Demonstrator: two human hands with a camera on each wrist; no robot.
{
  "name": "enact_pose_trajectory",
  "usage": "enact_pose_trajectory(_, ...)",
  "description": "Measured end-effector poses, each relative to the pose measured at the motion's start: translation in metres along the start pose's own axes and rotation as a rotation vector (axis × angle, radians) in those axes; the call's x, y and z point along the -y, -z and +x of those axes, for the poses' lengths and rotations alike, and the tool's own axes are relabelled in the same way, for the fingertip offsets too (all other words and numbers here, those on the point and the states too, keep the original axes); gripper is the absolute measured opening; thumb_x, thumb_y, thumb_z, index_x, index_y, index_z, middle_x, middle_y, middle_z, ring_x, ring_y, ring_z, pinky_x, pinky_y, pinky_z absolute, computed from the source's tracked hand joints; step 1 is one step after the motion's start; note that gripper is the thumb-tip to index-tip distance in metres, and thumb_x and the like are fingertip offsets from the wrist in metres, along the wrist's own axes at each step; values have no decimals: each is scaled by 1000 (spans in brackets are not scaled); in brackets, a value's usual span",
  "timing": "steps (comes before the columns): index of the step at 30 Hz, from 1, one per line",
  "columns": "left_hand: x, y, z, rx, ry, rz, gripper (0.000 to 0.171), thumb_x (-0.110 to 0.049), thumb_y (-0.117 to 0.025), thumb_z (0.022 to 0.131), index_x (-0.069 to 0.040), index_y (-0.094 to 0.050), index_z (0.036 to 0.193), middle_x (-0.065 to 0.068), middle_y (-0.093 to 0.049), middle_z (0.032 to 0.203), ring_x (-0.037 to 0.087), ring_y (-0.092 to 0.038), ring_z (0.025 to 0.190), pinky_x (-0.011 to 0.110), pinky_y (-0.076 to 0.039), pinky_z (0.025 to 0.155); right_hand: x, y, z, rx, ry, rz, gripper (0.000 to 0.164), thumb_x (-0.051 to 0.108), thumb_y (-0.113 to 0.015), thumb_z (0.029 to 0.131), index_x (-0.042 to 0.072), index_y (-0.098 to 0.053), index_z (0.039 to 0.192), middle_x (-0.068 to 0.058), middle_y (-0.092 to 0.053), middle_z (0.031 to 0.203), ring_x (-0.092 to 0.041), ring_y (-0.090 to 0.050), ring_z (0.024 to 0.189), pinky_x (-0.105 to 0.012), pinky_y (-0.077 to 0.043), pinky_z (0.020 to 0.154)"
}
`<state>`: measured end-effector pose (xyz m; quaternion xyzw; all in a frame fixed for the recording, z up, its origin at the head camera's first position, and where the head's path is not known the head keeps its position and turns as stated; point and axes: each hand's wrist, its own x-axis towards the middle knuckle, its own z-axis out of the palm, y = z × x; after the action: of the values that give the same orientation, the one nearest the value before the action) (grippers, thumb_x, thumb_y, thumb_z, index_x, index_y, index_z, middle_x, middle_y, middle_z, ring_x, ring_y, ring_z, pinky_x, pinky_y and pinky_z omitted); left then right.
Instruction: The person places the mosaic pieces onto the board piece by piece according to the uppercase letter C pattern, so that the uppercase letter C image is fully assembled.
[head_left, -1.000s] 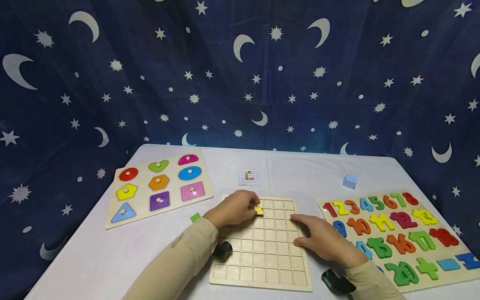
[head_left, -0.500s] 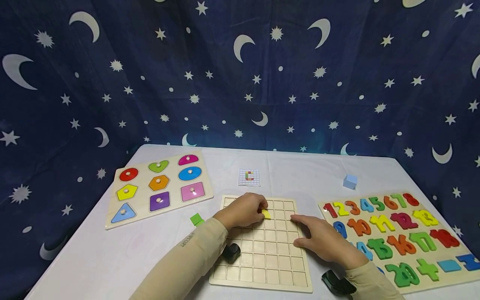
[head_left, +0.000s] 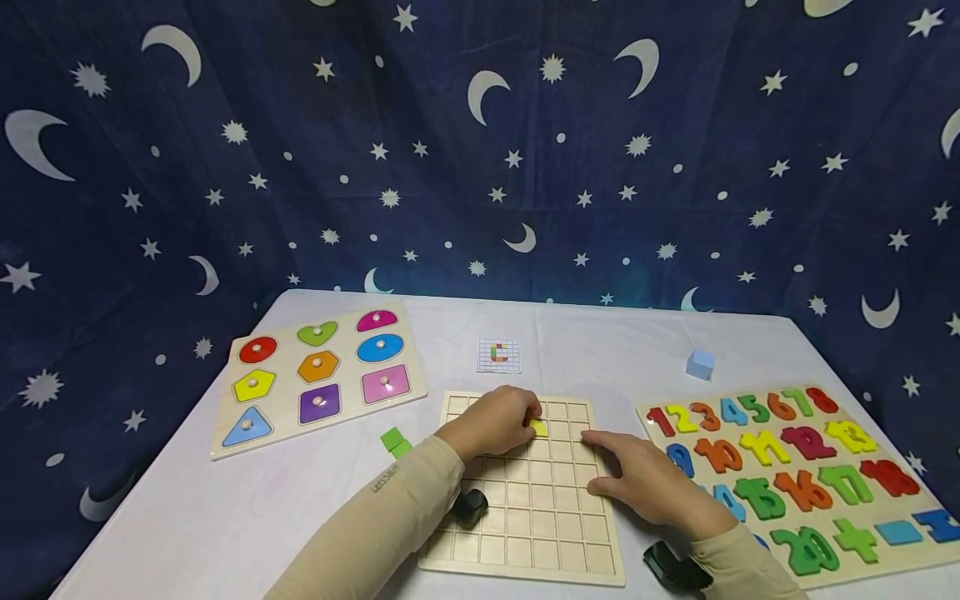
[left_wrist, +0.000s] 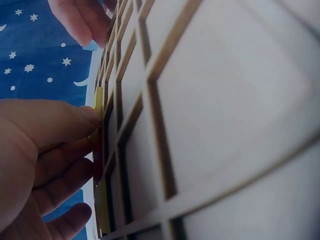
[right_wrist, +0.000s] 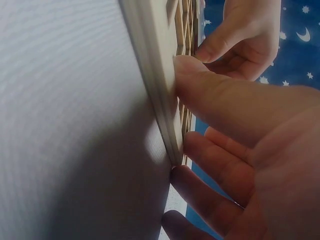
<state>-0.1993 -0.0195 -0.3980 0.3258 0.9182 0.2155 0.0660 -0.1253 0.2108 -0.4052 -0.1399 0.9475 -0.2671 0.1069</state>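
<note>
My left hand (head_left: pixel 491 422) is over the upper part of a wooden grid board (head_left: pixel 519 522), pinching a small yellow tile (head_left: pixel 538 427) at the board's surface. In the left wrist view the thumb presses on that tile; a red piece (left_wrist: pixel 98 152) and another yellowish piece (left_wrist: pixel 103 205) lie along the grid beside the fingers. From above, the hand hides these. My right hand (head_left: pixel 648 477) rests against the board's right edge, fingers spread and fairly straight. In the right wrist view its thumb and fingertips touch the board's rim (right_wrist: pixel 162 95).
Green tiles (head_left: pixel 393 440) lie left of the board. Behind it is a small card (head_left: pixel 498 356) with a coloured grid pattern. A shape puzzle (head_left: pixel 285 408) lies at left, a number puzzle (head_left: pixel 817 492) at right, and a light blue cube (head_left: pixel 700 364) at the back right.
My left hand has shifted right across the board with the yellow tile, and more of the green tiles shows. The right hand stays in place at the board's edge.
</note>
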Motion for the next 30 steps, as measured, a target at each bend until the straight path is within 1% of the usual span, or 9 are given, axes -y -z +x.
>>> enact_pose_trajectory(7,-1,-1,0,-16,8,38,10,-8,-73,87,-10,-68,96,-8,-57,78,9,-50,73,23,-45,70,-1,-1,-1,-2,7,0,64,28,-82,83,7,-58,139,-14,-58,138,-40,-48,131,-59,-37,105)
enact_pose_trajectory(10,-2,-1,-1,-18,12,59,10,-9,-73,86,-11,-69,96,-8,-58,78,9,-50,75,23,-45,71,-1,0,-1,-5,7,-1,64,27,-82,83,8,-58,139,-14,-58,138,-40,-48,131,-59,-37,105)
enact_pose_trajectory(18,-1,-1,-1,-24,10,77,13,-8,-72,85,-11,-70,98,-6,-63,82,10,-52,77,25,-47,74,-2,-1,0,-8,13,-4,65,28,-82,83,7,-58,139,-14,-58,138,-41,-48,131,-60,-37,104)
enact_pose_trajectory(25,2,1,-3,-23,23,60,15,-10,-72,87,-9,-70,101,-6,-62,84,10,-53,80,25,-48,75,-1,-2,-1,-14,4,-11,63,26,-82,83,7,-58,139,-14,-58,138,-40,-48,131,-59,-37,105)
enact_pose_trajectory(30,7,9,-8,-28,34,27,18,-14,-75,88,-8,-70,104,-3,-66,92,10,-57,84,27,-50,78,0,-2,-1,-13,-13,-16,63,24,-82,83,7,-58,139,-14,-57,138,-41,-48,131,-60,-36,106)
